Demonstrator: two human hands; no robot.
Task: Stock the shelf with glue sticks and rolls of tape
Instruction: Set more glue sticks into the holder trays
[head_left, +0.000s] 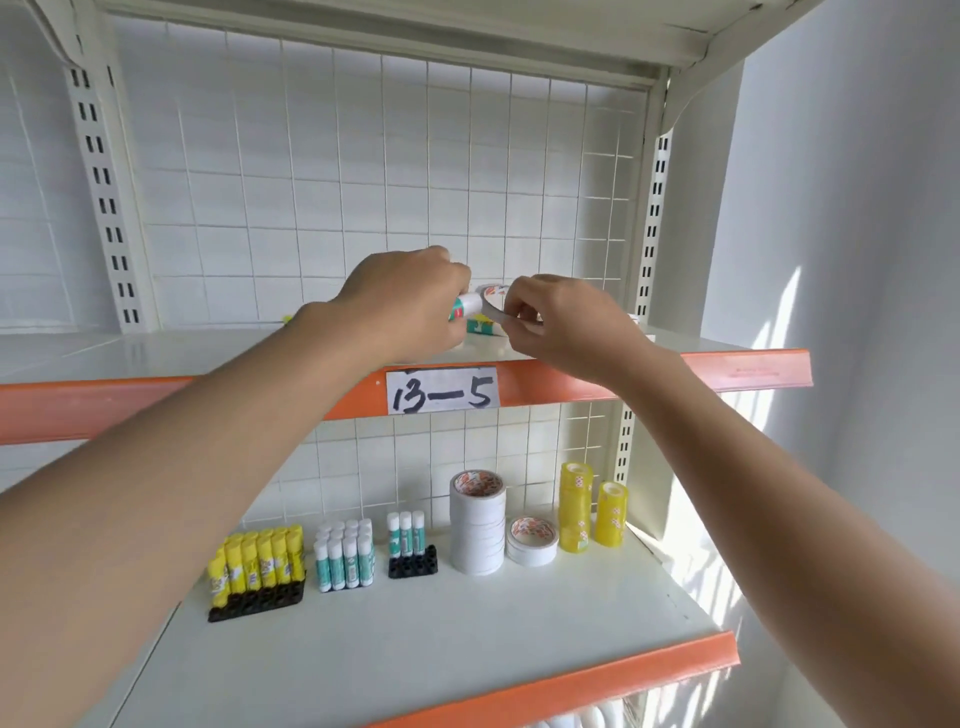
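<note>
While both arms reach to the upper shelf (218, 345) at the centre of the frame, the left hand (402, 299) grips a teal-and-white glue stick (464, 306) and the right hand (558, 325) pinches a white roll of tape (494, 306) by its rim. Both items hover just above the shelf surface, touching or nearly touching each other; which, cannot be told. Behind them, partly hidden, a green-printed item sits on the shelf. The label reading 13-5 (442, 391) marks the orange shelf edge (748, 370) below the hands. On the lower shelf (415, 644), lower centre of the frame, stand yellow glue sticks (257, 564), teal glue sticks (344, 553), stacked white tape (478, 522) and yellow tape rolls (575, 506). To place well, the person would likely set the stick upright and the roll flat, side by side, releasing only once each rests steadily.
</note>
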